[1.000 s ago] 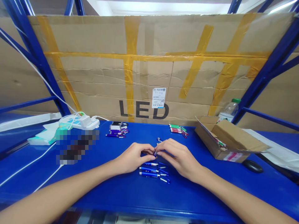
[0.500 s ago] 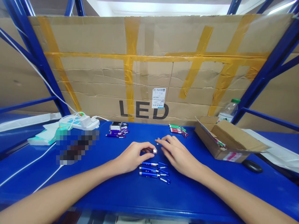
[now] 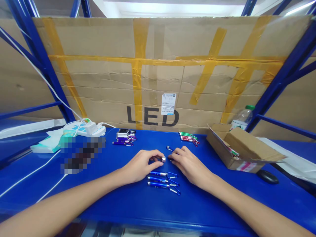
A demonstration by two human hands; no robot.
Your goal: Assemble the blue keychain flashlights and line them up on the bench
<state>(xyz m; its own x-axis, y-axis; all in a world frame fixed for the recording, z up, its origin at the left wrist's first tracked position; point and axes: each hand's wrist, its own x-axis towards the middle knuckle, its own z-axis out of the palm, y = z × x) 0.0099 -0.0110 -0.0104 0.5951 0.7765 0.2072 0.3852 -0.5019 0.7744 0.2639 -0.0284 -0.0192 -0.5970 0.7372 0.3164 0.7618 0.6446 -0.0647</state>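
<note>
My left hand [image 3: 142, 165] is closed in a pinch on a small penlight, whose round silver end [image 3: 163, 159] shows at the fingertips; the rest is hidden by the fingers. Close by on the right, my right hand [image 3: 189, 163] pinches a tiny silver button cell [image 3: 171, 160], mostly covered by its fingertips. Behind those fingers lies a blue clip part with a silver end [image 3: 168, 147], partly hidden by the hand. Just in front of both hands, several blue penlights [image 3: 158, 179] with carabiner clips lie side by side on the blue table [image 3: 118, 204].
At the back left lie black, silver and purple penlights [image 3: 124, 135]; green and red ones [image 3: 187, 136] lie back right. An open cardboard box [image 3: 222, 151], a black mouse [image 3: 267, 176] and a bottle [image 3: 243, 118] stand right. A white power strip [image 3: 98, 132] with cables sits left.
My right fingers have closed on the small silver disc that lay on the table and drawn slightly nearer to me, uncovering more of the blue clip part. My left hand keeps its pinch.
</note>
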